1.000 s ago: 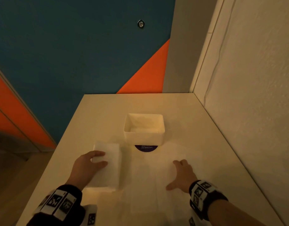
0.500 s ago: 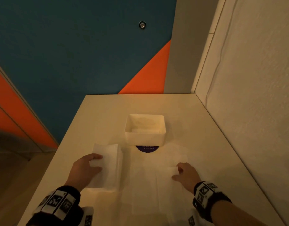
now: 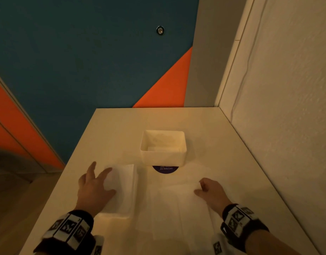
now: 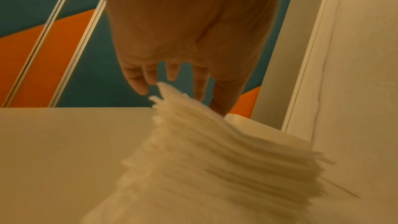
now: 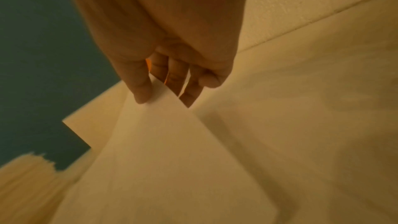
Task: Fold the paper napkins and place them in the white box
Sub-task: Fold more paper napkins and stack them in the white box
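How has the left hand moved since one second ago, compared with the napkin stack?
Yes. The left hand had its fingers curled over the napkin stack; now they are straight and lifted off its far left corner.

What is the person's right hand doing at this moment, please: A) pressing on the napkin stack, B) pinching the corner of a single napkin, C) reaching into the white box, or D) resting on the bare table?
B: the right hand pinches the lifted corner of a single napkin between thumb and fingers.
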